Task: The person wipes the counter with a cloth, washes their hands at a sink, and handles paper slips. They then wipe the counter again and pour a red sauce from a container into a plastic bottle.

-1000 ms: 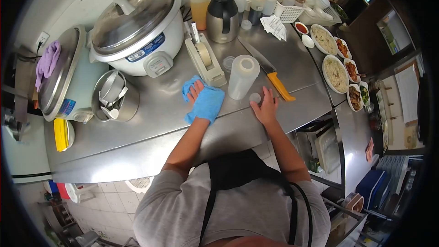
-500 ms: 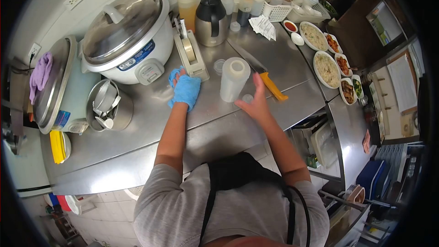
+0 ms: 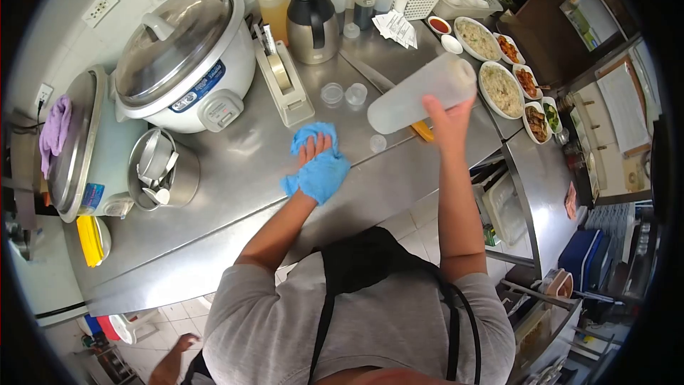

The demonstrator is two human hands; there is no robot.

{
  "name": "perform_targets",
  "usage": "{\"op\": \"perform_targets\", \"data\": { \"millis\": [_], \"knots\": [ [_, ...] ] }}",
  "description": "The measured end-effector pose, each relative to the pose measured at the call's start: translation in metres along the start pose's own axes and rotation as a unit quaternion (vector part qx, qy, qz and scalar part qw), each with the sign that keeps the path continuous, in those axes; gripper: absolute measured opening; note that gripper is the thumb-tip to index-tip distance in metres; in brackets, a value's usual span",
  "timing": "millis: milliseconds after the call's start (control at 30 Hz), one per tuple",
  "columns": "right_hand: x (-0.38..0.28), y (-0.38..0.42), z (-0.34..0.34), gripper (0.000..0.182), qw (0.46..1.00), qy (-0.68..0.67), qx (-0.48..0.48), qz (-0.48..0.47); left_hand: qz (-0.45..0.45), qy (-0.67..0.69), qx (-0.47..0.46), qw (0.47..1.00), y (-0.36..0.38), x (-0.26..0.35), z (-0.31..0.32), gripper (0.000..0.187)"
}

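Observation:
My left hand (image 3: 314,148) presses a blue cloth (image 3: 325,175) against the steel counter (image 3: 235,171), the cloth bunched around its fingers and palm. In my right hand (image 3: 450,120) is a translucent squeeze bottle (image 3: 413,98), lifted and tilted well over to the right. Beneath the bottle lies a knife with a yellow handle (image 3: 422,131), its blade (image 3: 365,71) partly covered. A small clear lid (image 3: 378,144) rests near the bottle's base. Two little clear plastic cups (image 3: 332,94) sit between the tape dispenser (image 3: 285,89) and the bottle.
A rice cooker (image 3: 185,64), a pot of utensils (image 3: 185,178) and a thermal jug (image 3: 313,25) stand at left and back. Rice plates (image 3: 501,90) and side dishes (image 3: 528,83) line the right. Another person's arm (image 3: 171,362) shows at lower left.
My right hand has gripped the upright bottle, raised and tilted it rightward. My left hand has slid the cloth right and toward me. Another person's arm has come into view.

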State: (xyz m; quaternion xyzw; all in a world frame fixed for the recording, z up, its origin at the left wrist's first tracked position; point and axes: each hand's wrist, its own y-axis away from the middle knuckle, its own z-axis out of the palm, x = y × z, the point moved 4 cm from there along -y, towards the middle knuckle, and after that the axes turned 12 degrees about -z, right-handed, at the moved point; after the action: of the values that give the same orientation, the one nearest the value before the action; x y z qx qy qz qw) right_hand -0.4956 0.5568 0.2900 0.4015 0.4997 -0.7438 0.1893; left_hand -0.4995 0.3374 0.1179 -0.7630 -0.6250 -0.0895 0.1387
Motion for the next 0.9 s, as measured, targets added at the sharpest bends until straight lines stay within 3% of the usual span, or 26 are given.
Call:
{"op": "perform_targets", "data": {
  "millis": [267,367,433,467,533,600,633,733,833,900],
  "knots": [
    [-0.005,0.033,-0.021,0.082,0.999,0.046,-0.009,0.004,0.072,0.017,-0.006,0.997,-0.052,0.058,0.020,0.056],
    [-0.008,0.036,-0.023,0.082,1.000,0.028,-0.006,0.011,0.061,0.020,-0.079,0.995,-0.040,0.051,0.021,0.058],
    [-0.006,0.040,-0.018,0.083,0.999,-0.006,0.008,0.032,0.048,0.294,-0.111,0.948,-0.031,0.046,0.019,0.053],
    [-0.003,0.045,-0.012,0.083,0.998,-0.028,0.017,0.052,-0.032,0.462,-0.165,0.871,-0.031,0.043,0.022,0.051],
    [0.005,0.062,0.008,0.083,0.995,-0.071,0.013,0.062,-0.191,0.792,-0.165,0.556,-0.027,0.038,0.028,0.050],
    [0.016,0.082,0.032,0.084,0.993,-0.111,-0.012,0.037,-0.292,0.885,-0.264,0.250,0.006,0.061,-0.047,0.049],
    [0.014,0.083,0.039,0.084,0.994,-0.103,-0.029,0.028,-0.257,0.880,-0.319,0.240,0.009,0.056,-0.053,0.051],
    [0.009,0.077,0.060,0.085,0.993,-0.094,-0.071,0.017,-0.357,0.831,-0.255,0.343,0.015,0.039,-0.077,0.050],
    [0.000,0.071,0.080,0.085,0.990,-0.084,-0.113,0.012,-0.341,0.823,-0.212,0.402,0.012,0.025,-0.074,0.044],
    [-0.013,0.069,0.094,0.084,0.985,-0.039,-0.163,-0.030,-0.326,0.762,-0.298,0.473,0.014,-0.012,-0.046,0.040]
  ]
}}
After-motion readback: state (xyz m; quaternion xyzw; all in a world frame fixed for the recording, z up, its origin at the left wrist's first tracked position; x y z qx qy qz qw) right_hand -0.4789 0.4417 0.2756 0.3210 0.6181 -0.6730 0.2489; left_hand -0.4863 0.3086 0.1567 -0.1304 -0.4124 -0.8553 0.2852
